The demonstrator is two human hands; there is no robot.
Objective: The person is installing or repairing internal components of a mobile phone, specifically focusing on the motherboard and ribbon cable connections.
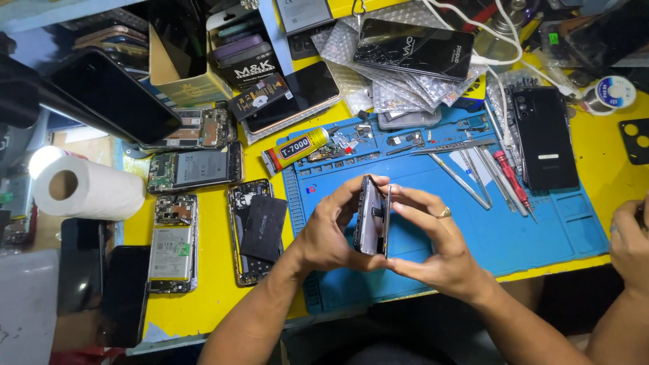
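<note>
Slim grey opened smartphone (374, 216) held edge-on, long axis upright, above blue silicone repair mat (541, 230); left hand (331, 233) and right hand (433, 236) grasp opposite faces, equally near.

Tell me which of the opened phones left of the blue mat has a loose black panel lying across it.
The opened phone nearest the blue mat's left edge. A dark panel lies skewed over its middle; the other three, further left, show bare batteries and boards.

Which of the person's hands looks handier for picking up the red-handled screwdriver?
Probably the right hand: the red-handled screwdriver lies on the blue mat on its side. The left hand is farther away. Both hold the phone.
</note>
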